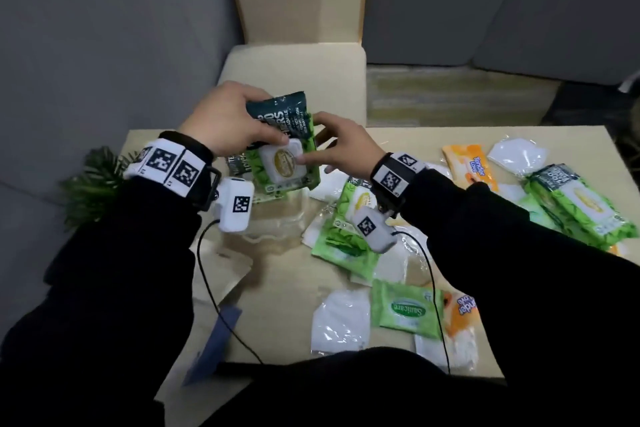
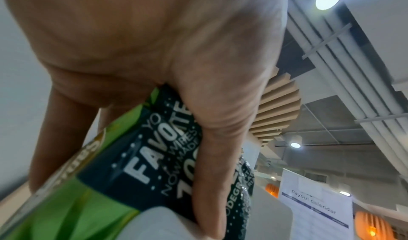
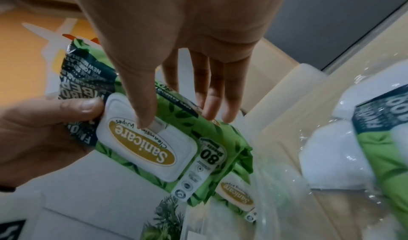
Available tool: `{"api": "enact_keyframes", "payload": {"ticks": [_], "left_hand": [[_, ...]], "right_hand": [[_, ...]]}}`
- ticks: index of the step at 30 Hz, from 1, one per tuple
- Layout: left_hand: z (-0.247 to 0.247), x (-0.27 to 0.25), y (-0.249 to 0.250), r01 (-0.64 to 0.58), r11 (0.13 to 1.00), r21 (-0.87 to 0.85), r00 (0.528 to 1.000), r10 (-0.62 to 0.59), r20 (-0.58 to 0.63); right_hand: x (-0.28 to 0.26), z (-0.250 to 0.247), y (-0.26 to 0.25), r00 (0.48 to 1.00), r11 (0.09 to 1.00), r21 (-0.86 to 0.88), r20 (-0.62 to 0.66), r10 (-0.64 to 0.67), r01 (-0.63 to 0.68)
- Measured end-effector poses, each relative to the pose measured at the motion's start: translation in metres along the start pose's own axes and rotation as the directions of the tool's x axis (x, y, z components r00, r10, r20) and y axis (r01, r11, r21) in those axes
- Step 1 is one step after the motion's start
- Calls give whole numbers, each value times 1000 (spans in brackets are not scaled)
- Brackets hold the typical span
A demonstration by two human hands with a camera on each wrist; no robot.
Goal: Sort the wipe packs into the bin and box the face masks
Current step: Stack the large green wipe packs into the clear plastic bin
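Observation:
A green Sanicare wipe pack with a white lid hangs above a clear plastic bin. My left hand grips its dark top end, thumb in front and fingers behind. The left wrist view shows the thumb of that left hand lying across the pack. My right hand touches the pack with straight fingers. In the right wrist view the right hand has its thumb tip on the lid of the pack. Another Sanicare pack lies in the bin. Wrapped white face masks lie on the table.
More packs lie to the right: a large green one, an orange one, a small green one, another mask. A brown cardboard flap is at the left, a plant beside it, a beige chair behind.

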State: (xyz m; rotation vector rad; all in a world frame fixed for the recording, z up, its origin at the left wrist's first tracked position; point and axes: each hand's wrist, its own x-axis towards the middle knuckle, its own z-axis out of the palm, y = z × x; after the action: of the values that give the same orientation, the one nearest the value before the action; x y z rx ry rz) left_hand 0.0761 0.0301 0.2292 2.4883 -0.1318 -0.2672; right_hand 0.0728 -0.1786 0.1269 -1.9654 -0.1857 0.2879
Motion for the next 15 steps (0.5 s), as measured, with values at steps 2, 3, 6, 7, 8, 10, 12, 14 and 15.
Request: {"api": "enact_keyframes", "payload": {"ticks": [2, 3, 6, 7, 8, 10, 12, 14, 15], "left_hand": [[-6, 4, -23, 3, 1000, 2, 1000, -3, 13], [-5, 6, -35, 7, 1000, 11, 1000, -7, 22], [14, 19, -76, 33, 997, 76, 999, -34, 19], [24, 23, -90, 42, 991, 123, 999, -44, 16], [37, 25, -103, 47, 983, 175, 998, -52, 26], [62, 26, -125, 44, 965, 258, 996, -62, 63], [82, 24, -141, 49, 947, 317, 996, -68, 50], [89, 22, -146, 54, 938, 342, 998, -65, 19], [88, 23, -147, 44, 936, 350, 998, -54, 19]], "right_hand": [[12, 18, -9, 999, 999, -2, 33, 44, -43], [17, 27, -9, 996, 997, -10, 54, 77, -76], [31, 56, -2, 963, 974, -23, 145, 227, -226], [35, 67, 2, 940, 955, -2, 179, 291, -295], [36, 79, 5, 917, 935, 20, 204, 344, -355], [38, 103, 10, 881, 900, 33, 221, 418, -435], [40, 120, 13, 859, 879, 19, 222, 460, -476], [44, 125, 14, 849, 857, 56, 186, 495, -512], [46, 124, 14, 836, 835, 95, 172, 522, -541]]}}
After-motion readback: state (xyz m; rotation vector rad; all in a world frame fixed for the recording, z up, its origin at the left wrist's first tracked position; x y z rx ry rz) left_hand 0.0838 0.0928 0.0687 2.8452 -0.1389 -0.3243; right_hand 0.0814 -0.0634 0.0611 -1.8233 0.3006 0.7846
